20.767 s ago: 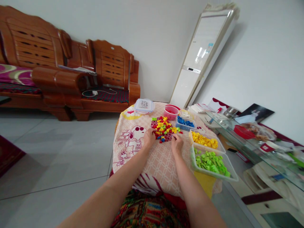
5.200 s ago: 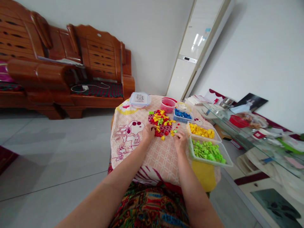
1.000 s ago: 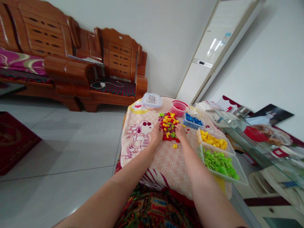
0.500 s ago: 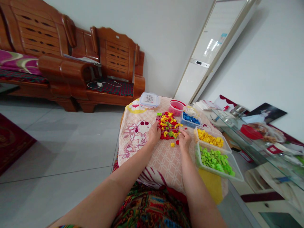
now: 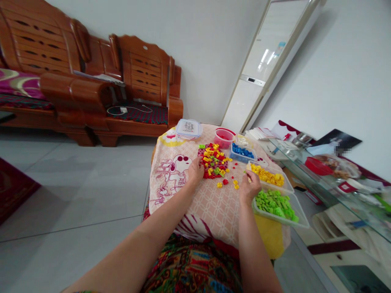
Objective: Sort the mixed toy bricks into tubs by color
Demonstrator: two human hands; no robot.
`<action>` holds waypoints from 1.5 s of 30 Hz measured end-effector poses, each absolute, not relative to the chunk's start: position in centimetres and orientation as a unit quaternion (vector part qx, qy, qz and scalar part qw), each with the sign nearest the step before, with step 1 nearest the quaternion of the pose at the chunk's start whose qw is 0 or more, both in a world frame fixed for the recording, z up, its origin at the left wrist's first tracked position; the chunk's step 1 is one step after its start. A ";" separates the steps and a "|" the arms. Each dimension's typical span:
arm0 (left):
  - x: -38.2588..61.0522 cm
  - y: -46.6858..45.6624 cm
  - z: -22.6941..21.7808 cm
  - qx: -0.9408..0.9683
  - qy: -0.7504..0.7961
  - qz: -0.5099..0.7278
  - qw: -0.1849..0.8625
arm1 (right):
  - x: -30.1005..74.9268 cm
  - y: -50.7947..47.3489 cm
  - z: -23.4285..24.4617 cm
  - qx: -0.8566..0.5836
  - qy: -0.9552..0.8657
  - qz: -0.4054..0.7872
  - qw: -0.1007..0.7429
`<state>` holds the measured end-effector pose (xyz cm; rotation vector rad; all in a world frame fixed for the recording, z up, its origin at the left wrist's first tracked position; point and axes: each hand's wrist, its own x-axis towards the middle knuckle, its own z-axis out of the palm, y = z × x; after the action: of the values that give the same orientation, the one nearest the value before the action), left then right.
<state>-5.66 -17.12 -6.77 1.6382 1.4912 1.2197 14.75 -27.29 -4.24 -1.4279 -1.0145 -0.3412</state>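
Toy building bricks in yellow, red and green crowd a reddish baseplate [image 5: 203,152] on the cloth-covered table. My left hand [image 5: 196,171] is at the baseplate's left edge, fingers curled against it. To the right, my right hand [image 5: 250,187] is off the baseplate, beside the tub of yellow bricks [image 5: 269,176]. Its thumb and fingertips are pinched together; whatever small piece is between them is too small to make out. Between the hands lie a loose red brick [image 5: 225,182], a yellow brick [image 5: 219,185] and a few small round yellow pieces [image 5: 236,186].
Green bricks [image 5: 276,204] fill a clear tub at the right. Behind are a tub of blue bricks [image 5: 242,150], a round pink-red tub [image 5: 224,139] and a lidded box [image 5: 189,128]. A glass shelf [image 5: 320,179] with clutter borders the table's right side.
My right hand has moved right, from the baseplate's edge to beside the yellow tub, uncovering small yellow and red pieces on the cloth. My left hand stays at the baseplate.
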 end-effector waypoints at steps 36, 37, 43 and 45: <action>-5.6 -16.9 -6.9 0.621 0.557 0.466 0.295 | 10.7 -25.8 -8.5 -0.666 -0.636 -0.053 0.386; -5.7 -17.0 -6.7 0.621 0.560 0.465 0.293 | 10.7 -26.0 -8.5 -0.671 -0.628 -0.054 0.392; -5.7 -17.3 -6.5 0.624 0.566 0.456 0.286 | 10.1 -26.9 -8.4 -0.685 -0.588 -0.075 0.424; -5.6 -17.3 -6.5 0.624 0.563 0.458 0.289 | 10.1 -27.2 -8.2 -0.680 -0.579 -0.096 0.440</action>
<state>-5.64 -17.26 -6.48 1.6669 1.5028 1.2228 10.10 -27.25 -8.19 -1.6883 -1.4367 -0.2390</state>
